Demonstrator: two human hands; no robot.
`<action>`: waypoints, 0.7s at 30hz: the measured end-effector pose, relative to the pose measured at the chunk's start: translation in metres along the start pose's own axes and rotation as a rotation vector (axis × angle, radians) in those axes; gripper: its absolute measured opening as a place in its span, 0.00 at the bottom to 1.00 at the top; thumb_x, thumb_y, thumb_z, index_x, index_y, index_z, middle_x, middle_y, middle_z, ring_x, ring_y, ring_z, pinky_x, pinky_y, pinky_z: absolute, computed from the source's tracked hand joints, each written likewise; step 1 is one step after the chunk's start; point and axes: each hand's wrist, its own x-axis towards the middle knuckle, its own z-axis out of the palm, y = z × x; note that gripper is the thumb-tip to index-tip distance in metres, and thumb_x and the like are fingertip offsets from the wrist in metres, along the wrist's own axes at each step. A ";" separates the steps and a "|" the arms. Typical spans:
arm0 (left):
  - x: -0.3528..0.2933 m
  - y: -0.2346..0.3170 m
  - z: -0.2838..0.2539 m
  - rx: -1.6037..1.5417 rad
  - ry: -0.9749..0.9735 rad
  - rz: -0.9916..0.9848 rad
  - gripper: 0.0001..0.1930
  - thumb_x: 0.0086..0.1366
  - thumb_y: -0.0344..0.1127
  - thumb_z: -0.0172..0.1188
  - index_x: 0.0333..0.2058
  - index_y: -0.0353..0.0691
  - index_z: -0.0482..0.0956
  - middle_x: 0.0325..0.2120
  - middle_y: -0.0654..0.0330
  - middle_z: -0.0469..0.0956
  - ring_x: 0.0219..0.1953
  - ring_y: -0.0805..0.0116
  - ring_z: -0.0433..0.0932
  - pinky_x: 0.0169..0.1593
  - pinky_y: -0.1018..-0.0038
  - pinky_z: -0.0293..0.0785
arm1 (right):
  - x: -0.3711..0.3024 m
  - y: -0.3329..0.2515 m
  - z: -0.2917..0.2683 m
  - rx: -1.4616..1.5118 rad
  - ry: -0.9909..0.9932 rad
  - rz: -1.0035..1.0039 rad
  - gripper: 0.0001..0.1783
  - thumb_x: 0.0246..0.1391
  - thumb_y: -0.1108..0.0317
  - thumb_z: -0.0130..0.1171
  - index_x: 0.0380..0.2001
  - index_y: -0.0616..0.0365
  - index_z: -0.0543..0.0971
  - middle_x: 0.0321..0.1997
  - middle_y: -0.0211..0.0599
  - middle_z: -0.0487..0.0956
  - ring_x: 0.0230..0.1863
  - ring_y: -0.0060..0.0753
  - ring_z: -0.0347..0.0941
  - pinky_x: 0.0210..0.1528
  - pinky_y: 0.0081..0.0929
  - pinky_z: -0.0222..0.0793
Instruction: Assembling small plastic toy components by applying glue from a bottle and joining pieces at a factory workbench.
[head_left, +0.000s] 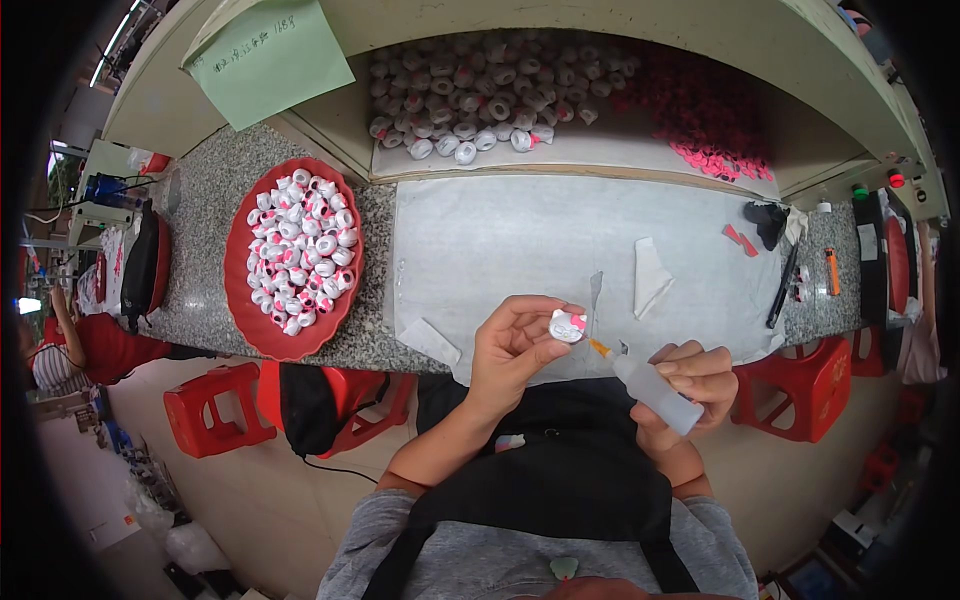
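Between the thumb and fingers of my left hand (pixel 515 350) is a small white figurine head (pixel 566 326) with a pink bow-like patch. My right hand (pixel 697 385) is wrapped round a translucent squeeze bottle (pixel 655 392), tilted so its nozzle (pixel 600 347) points at the figurine head. A thin tip runs from the nozzle toward the pink patch; whether it touches I cannot tell. Both hands are above the near edge of the white paper sheet (pixel 500 240).
A red scalloped bowl (pixel 236 270) of similar pieces stands at left. White pieces (pixel 480 90) and small pink parts (pixel 720 160) are heaped on the shelf. Folded paper (pixel 652 277), a black pen (pixel 783 290) and an orange-handled tool (pixel 832 271) lie at right. Red stools (pixel 800 390) stand below.
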 end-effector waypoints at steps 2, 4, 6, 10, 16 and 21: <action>0.000 0.000 0.001 0.006 -0.005 -0.003 0.17 0.47 0.24 0.55 0.37 0.33 0.63 0.35 0.49 0.69 0.35 0.66 0.72 0.41 0.73 0.68 | 0.000 0.000 0.001 -0.028 0.023 -0.009 0.22 0.30 0.64 0.65 0.25 0.57 0.62 0.25 0.34 0.63 0.18 0.20 0.59 0.20 0.16 0.60; 0.000 0.000 0.001 0.013 -0.010 -0.006 0.17 0.47 0.24 0.55 0.37 0.33 0.63 0.35 0.49 0.69 0.35 0.66 0.72 0.41 0.73 0.68 | -0.001 0.000 0.001 -0.023 0.011 -0.006 0.23 0.30 0.64 0.65 0.26 0.57 0.62 0.25 0.34 0.63 0.18 0.20 0.60 0.20 0.15 0.61; -0.001 -0.001 0.001 0.007 -0.010 -0.010 0.17 0.47 0.23 0.55 0.37 0.33 0.63 0.35 0.49 0.69 0.35 0.66 0.72 0.41 0.73 0.68 | -0.001 -0.001 0.002 -0.015 0.004 -0.004 0.22 0.31 0.65 0.65 0.26 0.57 0.62 0.25 0.34 0.63 0.18 0.20 0.60 0.20 0.15 0.61; -0.002 -0.002 0.002 0.006 0.002 -0.008 0.17 0.47 0.23 0.55 0.38 0.32 0.63 0.35 0.49 0.69 0.36 0.66 0.71 0.41 0.73 0.68 | -0.002 -0.001 0.002 -0.006 -0.009 -0.002 0.22 0.31 0.65 0.65 0.26 0.57 0.62 0.25 0.34 0.63 0.18 0.20 0.60 0.20 0.16 0.61; -0.001 -0.003 0.003 0.085 -0.057 0.079 0.16 0.46 0.19 0.55 0.36 0.32 0.65 0.36 0.52 0.67 0.40 0.66 0.69 0.43 0.74 0.66 | -0.002 -0.001 0.001 -0.019 -0.006 0.007 0.22 0.30 0.65 0.65 0.26 0.56 0.62 0.25 0.34 0.63 0.18 0.20 0.60 0.21 0.17 0.61; -0.002 -0.005 -0.001 0.169 -0.069 0.122 0.16 0.45 0.18 0.54 0.36 0.32 0.66 0.36 0.53 0.66 0.41 0.65 0.67 0.44 0.73 0.64 | 0.000 -0.001 0.002 -0.017 -0.028 0.015 0.22 0.30 0.65 0.65 0.26 0.57 0.62 0.26 0.34 0.63 0.18 0.20 0.60 0.21 0.17 0.61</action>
